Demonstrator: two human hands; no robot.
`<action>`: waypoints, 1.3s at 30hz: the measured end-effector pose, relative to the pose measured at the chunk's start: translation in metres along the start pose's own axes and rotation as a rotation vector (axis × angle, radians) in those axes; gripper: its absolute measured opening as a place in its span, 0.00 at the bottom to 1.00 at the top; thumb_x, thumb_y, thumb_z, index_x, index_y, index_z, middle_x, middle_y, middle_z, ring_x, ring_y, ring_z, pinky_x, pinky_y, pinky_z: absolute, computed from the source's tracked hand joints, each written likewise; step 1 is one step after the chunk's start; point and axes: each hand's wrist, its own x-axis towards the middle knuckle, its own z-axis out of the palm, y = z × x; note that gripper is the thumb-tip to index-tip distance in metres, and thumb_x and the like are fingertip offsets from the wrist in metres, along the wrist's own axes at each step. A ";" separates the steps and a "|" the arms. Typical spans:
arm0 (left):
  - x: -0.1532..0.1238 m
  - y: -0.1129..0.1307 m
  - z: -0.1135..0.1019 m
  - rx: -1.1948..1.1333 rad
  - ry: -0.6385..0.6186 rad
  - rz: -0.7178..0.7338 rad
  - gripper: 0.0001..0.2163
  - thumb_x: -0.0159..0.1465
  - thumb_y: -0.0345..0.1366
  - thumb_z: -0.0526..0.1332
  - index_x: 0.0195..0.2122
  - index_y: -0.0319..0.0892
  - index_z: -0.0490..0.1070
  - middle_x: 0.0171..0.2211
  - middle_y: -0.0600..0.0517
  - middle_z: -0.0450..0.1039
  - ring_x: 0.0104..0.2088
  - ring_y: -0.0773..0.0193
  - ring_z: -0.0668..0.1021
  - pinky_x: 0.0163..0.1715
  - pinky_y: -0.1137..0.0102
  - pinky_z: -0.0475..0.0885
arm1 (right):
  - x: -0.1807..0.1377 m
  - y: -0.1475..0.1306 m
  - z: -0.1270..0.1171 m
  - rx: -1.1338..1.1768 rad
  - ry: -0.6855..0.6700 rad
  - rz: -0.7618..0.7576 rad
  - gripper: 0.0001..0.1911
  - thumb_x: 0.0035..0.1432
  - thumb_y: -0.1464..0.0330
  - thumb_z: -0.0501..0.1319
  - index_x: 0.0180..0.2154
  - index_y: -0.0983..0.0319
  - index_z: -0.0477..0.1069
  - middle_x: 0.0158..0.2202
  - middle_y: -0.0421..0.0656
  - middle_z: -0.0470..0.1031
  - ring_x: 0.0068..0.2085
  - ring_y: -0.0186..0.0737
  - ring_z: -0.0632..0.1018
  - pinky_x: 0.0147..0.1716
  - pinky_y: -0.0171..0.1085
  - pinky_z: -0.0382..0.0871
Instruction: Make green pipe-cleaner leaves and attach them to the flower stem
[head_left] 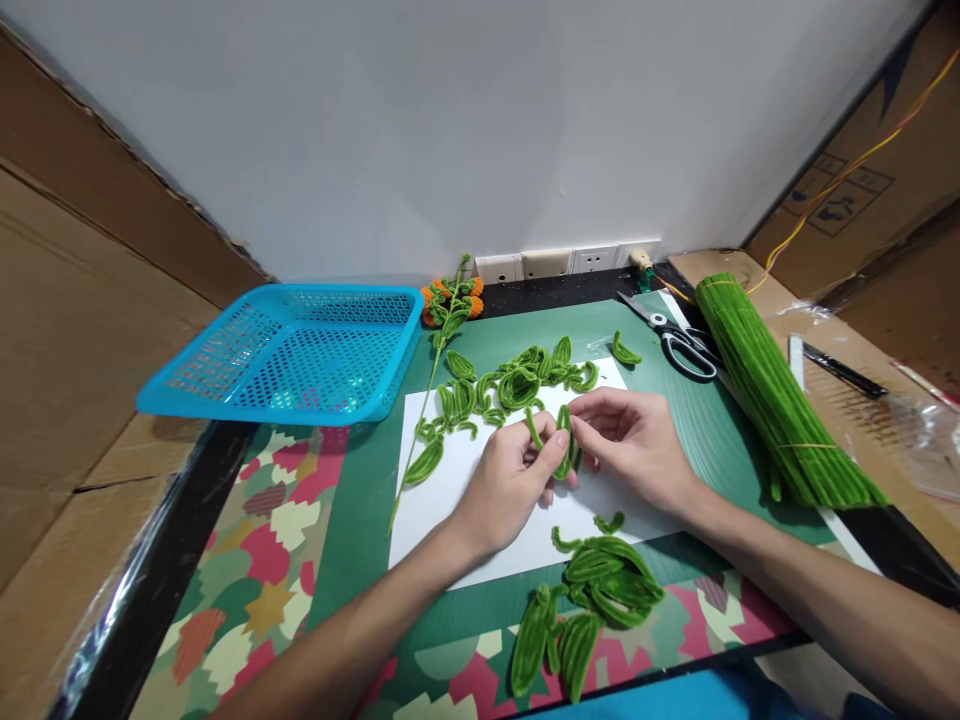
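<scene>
Both my hands meet over a white sheet of paper [450, 500] on the table. My left hand [510, 480] pinches a green pipe-cleaner leaf [564, 450] from the left. My right hand [637, 440] grips the top of the same leaf with its fingertips. A short green end [533, 428] sticks up between my left fingers. Beyond my hands lies a heap of several bent green leaf loops [517, 385]. Closer to me is a second pile of finished green leaves [592, 600].
A blue plastic basket [292, 350] stands at the back left. A green stem with orange flowers [450, 310] lies beside it. Scissors [679, 340] and a thick bundle of green pipe cleaners [772, 390] lie at the right. Cardboard walls flank the table.
</scene>
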 end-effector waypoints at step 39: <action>0.003 -0.003 0.000 -0.075 0.069 0.015 0.14 0.77 0.49 0.58 0.41 0.44 0.64 0.26 0.58 0.74 0.17 0.74 0.68 0.17 0.78 0.59 | 0.009 -0.004 -0.003 0.151 -0.124 0.077 0.17 0.54 0.57 0.78 0.34 0.62 0.78 0.23 0.39 0.79 0.21 0.35 0.77 0.20 0.34 0.75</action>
